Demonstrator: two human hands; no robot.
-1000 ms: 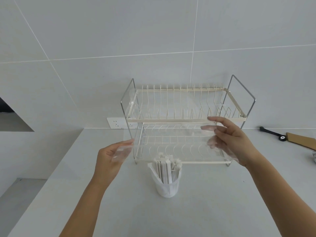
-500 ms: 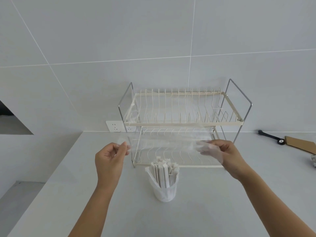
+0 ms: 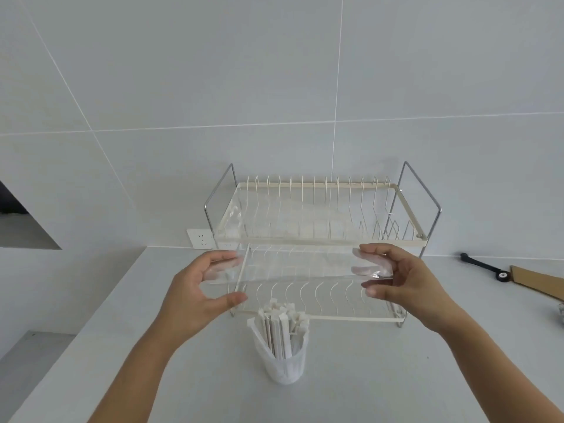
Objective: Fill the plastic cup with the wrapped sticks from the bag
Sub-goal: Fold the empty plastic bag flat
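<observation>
A clear plastic cup point(image 3: 285, 366) stands on the white counter, packed with several white wrapped sticks point(image 3: 280, 326) that poke up above its rim. Above and behind it I hold a clear, empty-looking plastic bag point(image 3: 300, 264) stretched flat between both hands. My left hand point(image 3: 198, 294) pinches the bag's left end and my right hand point(image 3: 406, 279) pinches its right end. The bag hangs in front of the rack's lower tier.
A two-tier cream wire dish rack point(image 3: 320, 239) stands against the tiled wall behind the cup. A wall socket point(image 3: 201, 238) sits left of it. A black tool point(image 3: 483, 267) and a brown cardboard piece point(image 3: 537, 283) lie at the far right. The counter's edge drops off on the left.
Both hands folded the bag down from a tall sheet to a narrower band, first dropping lower, then rising slightly. The cup and sticks stayed put.
</observation>
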